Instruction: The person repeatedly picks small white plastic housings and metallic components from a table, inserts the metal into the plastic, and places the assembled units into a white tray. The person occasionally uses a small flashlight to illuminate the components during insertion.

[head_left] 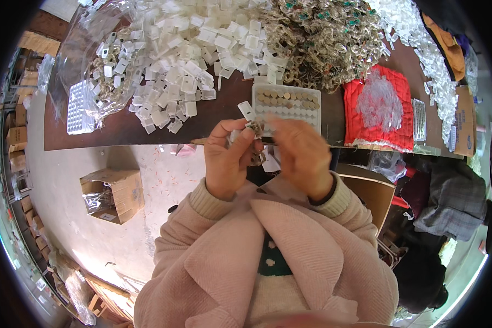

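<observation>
My left hand [227, 158] is closed, pinching a small white plastic casing [246, 111] between thumb and fingers at the table's near edge. A small metallic-looking part with brownish coiled bits shows below the casing, at the same fingertips. Close on its right is my right hand [306, 158], its fingers smeared by motion; whether they hold anything is unclear. Just beyond the hands lies a white compartment tray [303, 116] with rows of round, gold-brown discs [287, 98] in its far part. My right fingers overlap the tray's near left area.
White casings [175, 82] are heaped at the table's left, beside clear plastic film. A tangled pile of wired parts [325, 41] sits behind the tray. Clear pieces [378, 101] lie on red cloth [352, 120] at right. A cardboard box [128, 194] stands on the floor, left.
</observation>
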Demonstrator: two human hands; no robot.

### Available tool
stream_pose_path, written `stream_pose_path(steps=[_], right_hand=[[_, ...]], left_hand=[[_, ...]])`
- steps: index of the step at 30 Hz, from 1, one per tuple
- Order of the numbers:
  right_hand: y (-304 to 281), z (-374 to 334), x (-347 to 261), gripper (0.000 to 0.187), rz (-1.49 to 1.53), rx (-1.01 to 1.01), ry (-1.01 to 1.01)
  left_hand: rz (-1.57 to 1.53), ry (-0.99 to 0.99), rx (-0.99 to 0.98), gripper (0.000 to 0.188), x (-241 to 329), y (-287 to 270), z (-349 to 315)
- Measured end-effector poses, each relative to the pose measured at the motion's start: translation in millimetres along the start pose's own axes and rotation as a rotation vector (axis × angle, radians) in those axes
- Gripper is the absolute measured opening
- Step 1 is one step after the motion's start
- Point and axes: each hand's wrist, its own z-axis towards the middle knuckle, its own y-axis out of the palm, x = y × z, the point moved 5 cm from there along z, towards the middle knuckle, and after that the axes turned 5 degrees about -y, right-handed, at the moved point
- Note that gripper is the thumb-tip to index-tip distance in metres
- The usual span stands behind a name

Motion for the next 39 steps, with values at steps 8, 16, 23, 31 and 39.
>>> stream_pose_path(steps=[8,16,23,31,39], right_hand=[[8.4,-9.0,51.4,0.025,-0.206,-0.011,0.121],[0.1,7.7,8.9,0.018,0.205,0.086,0.106],[3.2,8.5,9.8,0.018,0.361,-0.062,0.205],[-2.0,-0.2,-2.0,0.028,0.454,-0.055,0.190],[20.8,-10.9,32.0,0.021,1.122,-0.060,0.890]], left_hand=[[-0.039,-0.041,-0.111,0.015,3.1,-2.9,4.7],[-0.039,-0.089,-0.147,0.017,-3.0,4.6,2.5],[-0.090,-0.149,-0.137,0.015,-2.5,2.4,-1.0],[-0.107,-0.132,-0.092,0.011,2.9,3.6,-6.8],[-0.121,-0.284,-0.249,0.013,-1.5,18.6,-9.9]])
